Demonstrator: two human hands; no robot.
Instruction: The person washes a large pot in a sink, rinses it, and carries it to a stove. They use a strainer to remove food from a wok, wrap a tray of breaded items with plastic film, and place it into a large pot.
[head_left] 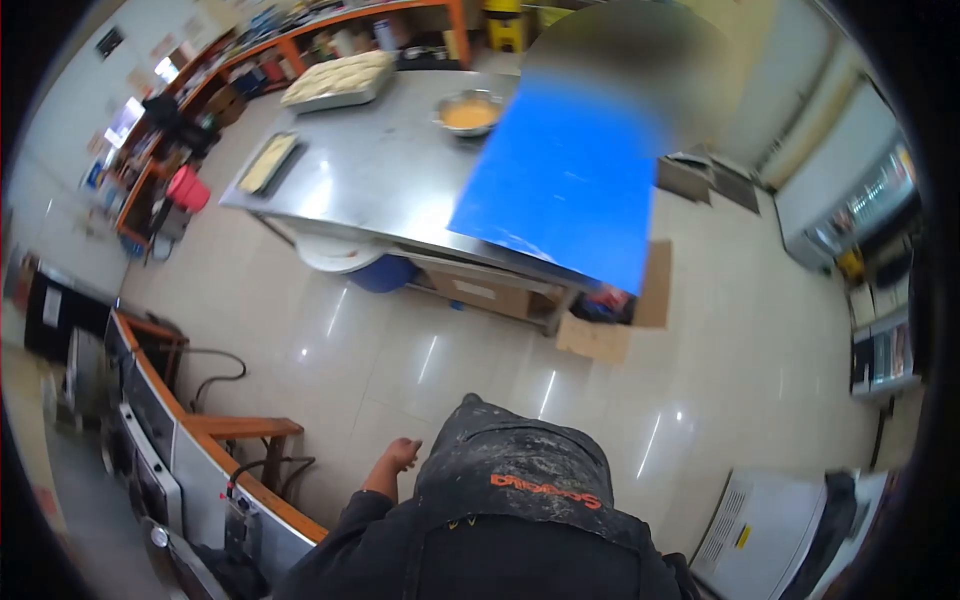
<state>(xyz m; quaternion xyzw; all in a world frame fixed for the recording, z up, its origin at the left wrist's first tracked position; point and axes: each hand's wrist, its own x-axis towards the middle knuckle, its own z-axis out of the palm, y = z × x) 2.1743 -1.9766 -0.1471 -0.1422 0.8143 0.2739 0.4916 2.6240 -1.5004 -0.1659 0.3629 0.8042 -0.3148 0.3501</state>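
My left hand (402, 454) hangs low beside my dark apron (512, 450), over the tiled floor, with its fingers loosely bent and a fingertip pointing forward. It touches nothing that I can see, and no object shows in it. My right hand is out of view; only a bit of dark sleeve shows at the lower right of my body. Ahead stands a steel table (365, 165) bearing a large tray of pale dough pieces (340, 78), a narrow pan of dough (268, 162) and a metal bowl (468, 113) with orange liquid. A blue board or sheet (570, 185) covers its right end.
Below the table are a white-lidded blue tub (380, 270) and an open cardboard box (595, 335). An orange-edged counter (250, 485) with cables runs along my left. A white appliance (755, 530) stands lower right, and a glass-door fridge (865, 205) stands far right.
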